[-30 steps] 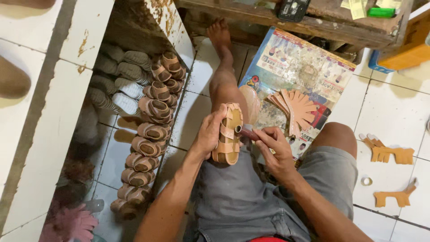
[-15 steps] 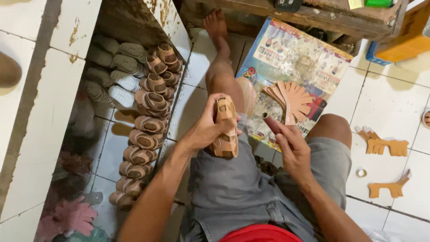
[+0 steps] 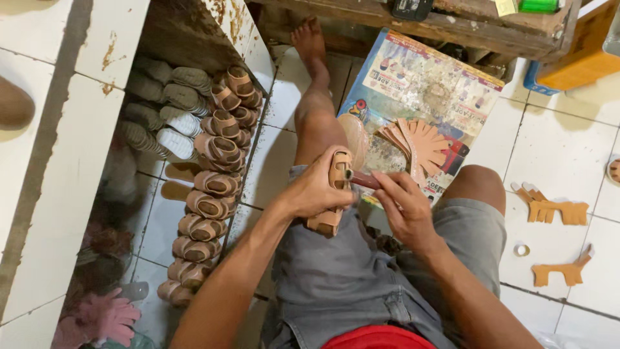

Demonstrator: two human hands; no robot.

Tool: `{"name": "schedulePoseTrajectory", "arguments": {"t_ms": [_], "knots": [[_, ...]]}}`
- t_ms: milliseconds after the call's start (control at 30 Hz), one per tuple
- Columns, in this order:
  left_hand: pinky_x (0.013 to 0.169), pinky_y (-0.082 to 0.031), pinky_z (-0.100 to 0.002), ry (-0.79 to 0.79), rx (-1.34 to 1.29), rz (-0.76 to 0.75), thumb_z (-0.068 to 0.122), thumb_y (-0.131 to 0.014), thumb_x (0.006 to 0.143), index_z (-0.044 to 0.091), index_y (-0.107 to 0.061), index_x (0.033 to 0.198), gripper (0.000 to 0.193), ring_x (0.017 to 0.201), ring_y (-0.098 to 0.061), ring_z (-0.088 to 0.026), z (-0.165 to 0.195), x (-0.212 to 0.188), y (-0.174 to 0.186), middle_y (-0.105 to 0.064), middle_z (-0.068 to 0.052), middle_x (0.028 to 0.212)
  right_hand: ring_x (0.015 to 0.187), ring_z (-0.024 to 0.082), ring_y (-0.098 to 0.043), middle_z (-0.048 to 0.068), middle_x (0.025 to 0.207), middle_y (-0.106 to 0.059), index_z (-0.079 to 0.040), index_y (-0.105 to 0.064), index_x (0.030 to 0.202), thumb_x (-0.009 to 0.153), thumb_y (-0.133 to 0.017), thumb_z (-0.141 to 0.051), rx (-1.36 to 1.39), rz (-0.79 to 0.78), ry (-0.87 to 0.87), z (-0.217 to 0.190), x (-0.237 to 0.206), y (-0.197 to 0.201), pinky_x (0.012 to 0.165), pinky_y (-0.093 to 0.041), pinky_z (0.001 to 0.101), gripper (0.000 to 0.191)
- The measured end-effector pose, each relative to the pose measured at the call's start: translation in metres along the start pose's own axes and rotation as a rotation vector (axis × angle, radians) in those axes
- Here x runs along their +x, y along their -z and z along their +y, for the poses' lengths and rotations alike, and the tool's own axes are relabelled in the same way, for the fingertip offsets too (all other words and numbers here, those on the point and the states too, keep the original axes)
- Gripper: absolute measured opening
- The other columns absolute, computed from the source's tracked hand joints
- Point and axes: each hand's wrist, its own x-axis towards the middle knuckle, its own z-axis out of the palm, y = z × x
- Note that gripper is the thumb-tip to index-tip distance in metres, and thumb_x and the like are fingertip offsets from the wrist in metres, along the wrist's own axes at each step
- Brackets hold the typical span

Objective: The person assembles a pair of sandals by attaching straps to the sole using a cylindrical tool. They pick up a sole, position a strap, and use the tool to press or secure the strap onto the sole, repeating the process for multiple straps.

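- Sitting on the tiled floor, the person has grey shorts nearest the camera, with both forearms reaching forward over the lap.
- Left hand is wrapped tight around a tan sandal, holding it upright above the left thigh, strap side toward the right hand.
- Right hand is pinched closed on a dark reddish tool, whose tip now touches the sandal's upper edge; half a second ago the two hands were apart, so the tool has come in to meet the sandal and work on it looks under way.
- Left of the lap, a row of finished tan sandals runs along the floor, with grey shoes beside them at the far left.
- Right of the knee lie tan cut-out leather pieces on the tiles.
- Farther off, a fan of tan strips rests on a printed sheet, below a wooden desk.
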Motion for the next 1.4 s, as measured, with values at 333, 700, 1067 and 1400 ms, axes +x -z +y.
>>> {"name": "schedulePoseTrajectory", "arguments": {"t_ms": [333,700,1067,1400], "knots": [[0.072,-0.056,-0.03,-0.212,0.144,0.043,0.011,-0.078,0.072,0.004,-0.049,0.128,0.064,0.085,-0.061,-0.013,-0.011,0.003,0.0,-0.06,-0.007,0.102,0.092,0.026,-0.066,0.015,0.108,-0.065,-0.002,-0.064,0.134,0.096,-0.069,0.0,0.006,0.012,0.046,0.001,-0.004,-0.007,0.078,-0.053,0.0344,0.039],[0.071,-0.055,-0.03,-0.155,0.077,0.028,0.012,-0.076,0.072,0.004,-0.051,0.127,0.061,0.084,-0.061,-0.012,-0.002,-0.001,-0.004,-0.062,-0.004,0.097,0.089,0.023,-0.065,0.014,0.105,-0.066,-0.002,-0.065,0.131,0.098,-0.067,-0.001,0.051,-0.009,-0.023,-0.006,0.0,-0.008,0.077,-0.052,0.0324,0.034],[0.071,-0.058,-0.03,-0.286,-0.073,-0.053,0.004,-0.077,0.077,0.005,-0.048,0.132,0.061,0.085,-0.064,-0.011,-0.014,-0.001,0.002,-0.061,-0.006,0.102,0.099,0.026,-0.064,0.015,0.113,-0.062,-0.003,-0.065,0.134,0.095,-0.068,0.003,0.062,0.038,0.031,-0.001,-0.009,-0.019,0.085,-0.052,0.0335,0.04],[0.076,-0.059,-0.032,-0.272,-0.215,-0.099,0.0,-0.071,0.081,0.005,-0.045,0.139,0.063,0.091,-0.066,-0.015,-0.026,0.0,0.006,-0.06,-0.008,0.11,0.101,0.026,-0.063,0.017,0.118,-0.059,-0.003,-0.064,0.133,0.096,-0.067,0.003,0.13,0.036,0.042,-0.005,-0.003,-0.033,0.087,-0.051,0.0334,0.037]]}}
